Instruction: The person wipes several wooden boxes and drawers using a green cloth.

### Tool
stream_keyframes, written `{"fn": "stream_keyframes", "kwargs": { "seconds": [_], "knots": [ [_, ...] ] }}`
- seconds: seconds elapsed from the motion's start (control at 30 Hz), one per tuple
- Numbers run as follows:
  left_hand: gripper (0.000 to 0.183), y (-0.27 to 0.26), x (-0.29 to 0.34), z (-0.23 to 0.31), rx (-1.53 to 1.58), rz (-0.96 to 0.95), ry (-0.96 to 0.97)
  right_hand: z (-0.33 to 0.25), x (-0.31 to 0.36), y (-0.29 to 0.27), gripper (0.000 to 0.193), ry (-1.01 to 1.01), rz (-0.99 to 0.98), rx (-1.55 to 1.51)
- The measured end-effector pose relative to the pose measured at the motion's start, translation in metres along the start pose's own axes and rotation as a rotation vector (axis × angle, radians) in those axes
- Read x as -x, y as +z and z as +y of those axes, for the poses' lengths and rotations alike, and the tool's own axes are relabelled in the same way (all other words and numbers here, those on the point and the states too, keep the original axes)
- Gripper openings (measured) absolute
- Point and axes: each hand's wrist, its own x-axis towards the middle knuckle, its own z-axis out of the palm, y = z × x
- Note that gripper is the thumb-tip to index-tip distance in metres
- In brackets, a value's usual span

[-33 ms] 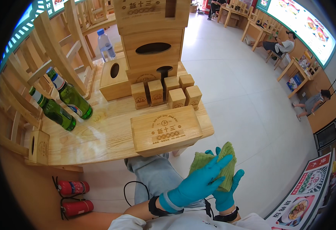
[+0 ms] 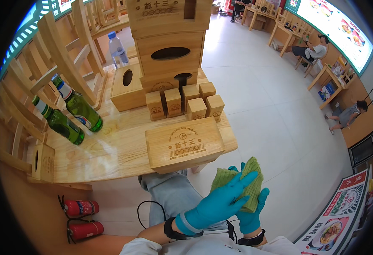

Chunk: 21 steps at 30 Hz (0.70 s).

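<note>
A folded green cloth (image 2: 253, 178) is held between my two hands in front of me, past the table's near right corner. My left hand (image 2: 215, 209), in a teal rubber glove, presses across its front with the fingers extended together. Behind and below, my right hand (image 2: 251, 219) in a matching glove supports the cloth; its thumb shows at the right, while most of its fingers are hidden. Nearest to the hands on the table lies a wooden box (image 2: 184, 144) with engraved marks. Several small wooden blocks or holders (image 2: 196, 109) stand behind it.
On the wooden table (image 2: 105, 157) are two green bottles (image 2: 81, 108), a plastic bottle (image 2: 117, 51) and stacked wooden tissue boxes (image 2: 169, 61). Upturned chairs (image 2: 67, 55) line the left. Two red fire extinguishers (image 2: 82, 207) lie below. Other people sit or stand at far right.
</note>
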Motion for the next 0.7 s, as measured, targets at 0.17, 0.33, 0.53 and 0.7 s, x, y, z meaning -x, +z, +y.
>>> {"fn": "stream_keyframes", "kwargs": {
  "seconds": [0.17,0.33,0.53,0.7],
  "knots": [
    [0.065,-0.015,0.007,0.003,0.069,0.034,-0.042,-0.012,-0.001,0.013,0.084,0.053,0.121,0.025],
    [0.069,-0.032,0.015,0.004,0.167,0.159,-0.051,-0.023,-0.004,0.011,0.084,0.002,0.133,0.072],
    [0.075,-0.031,0.023,-0.005,0.143,0.241,-0.155,-0.028,-0.008,0.018,0.097,-0.043,0.072,0.081],
    [0.073,-0.026,0.021,-0.009,0.298,0.273,-0.180,-0.026,-0.004,0.017,0.099,-0.009,0.105,0.139]
  ]
}}
